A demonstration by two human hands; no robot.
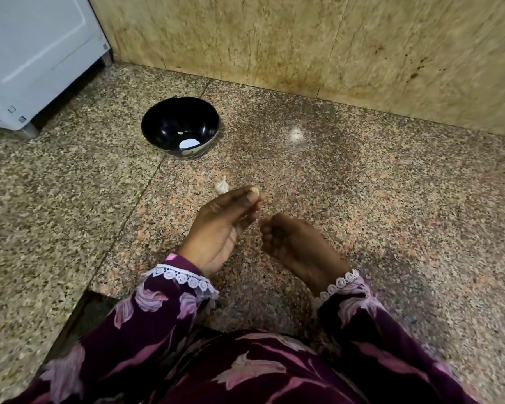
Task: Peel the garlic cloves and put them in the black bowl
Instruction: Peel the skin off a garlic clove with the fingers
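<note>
The black bowl (161, 112) stands on the speckled stone surface, far left of my hands, with a small pale piece (180, 132) and a white glare spot inside. A whole garlic bulb (222, 186) lies just beyond my left hand (225, 228). That hand is palm up, its thumb pinched against the fingertips on a garlic clove (259, 199) that is mostly hidden. A thin strand of skin hangs below the pinch. My right hand (298, 246) is blurred, fingers bunched together close to the left fingertips. I cannot see anything in it.
A white appliance (35, 59) stands at the far left on small feet. A yellowish stone wall (303, 39) closes off the back. A dark gap (79, 313) opens in the surface near my left sleeve. A light reflection (296, 135) shines right of the bowl.
</note>
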